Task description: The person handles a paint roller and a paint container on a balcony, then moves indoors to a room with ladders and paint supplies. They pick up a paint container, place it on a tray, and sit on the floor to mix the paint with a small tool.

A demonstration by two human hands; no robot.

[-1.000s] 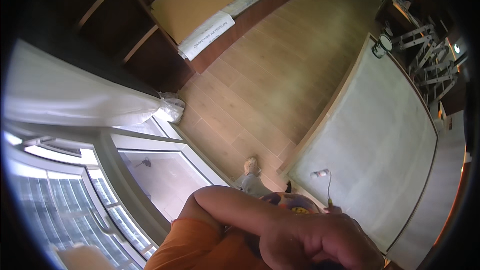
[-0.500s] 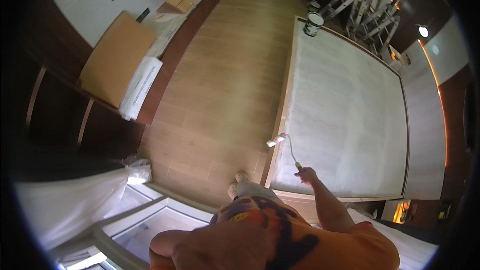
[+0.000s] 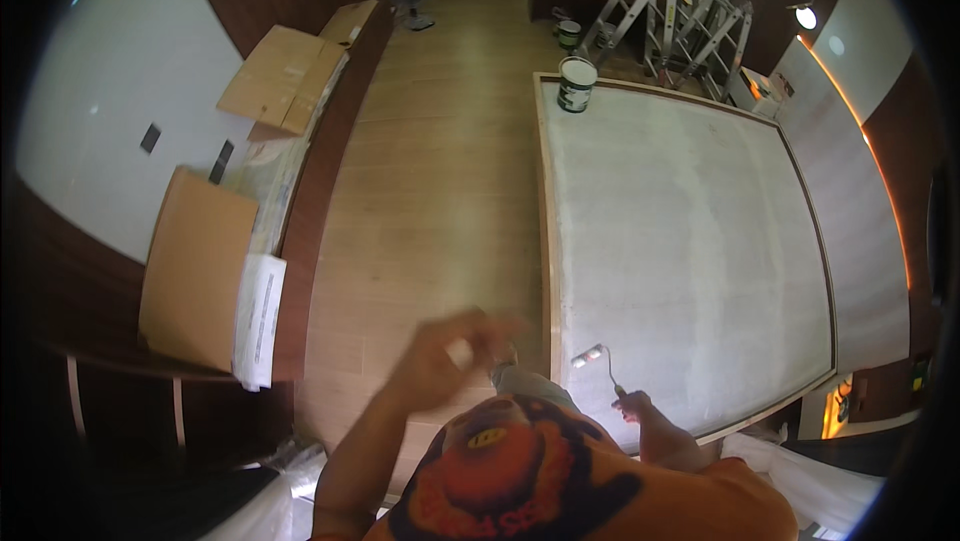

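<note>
My right hand (image 3: 631, 406) is closed round the handle of a paint roller (image 3: 588, 355). The roller's white sleeve is over the near left corner of a large pale panel (image 3: 690, 231) framed in wood; whether it touches the surface I cannot tell. My left hand (image 3: 450, 356) is raised in front of my body, left of the panel's edge. Motion smears its fingers, so what they do is unclear, and no object shows in them. A paint bucket (image 3: 577, 86) with a white top stands on the panel's far left corner.
Folding ladders (image 3: 675, 21) and a smaller dark green can (image 3: 568, 36) are beyond the panel. Cardboard sheets (image 3: 200, 271) lie along a brown ledge on the left. Wooden floor (image 3: 420, 191) runs between, with a fan (image 3: 412, 1) at its far end.
My view has shifted, and more of the far room shows. My left hand has come up and forward from near my body. The roller now appears over the panel instead of across its left edge.
</note>
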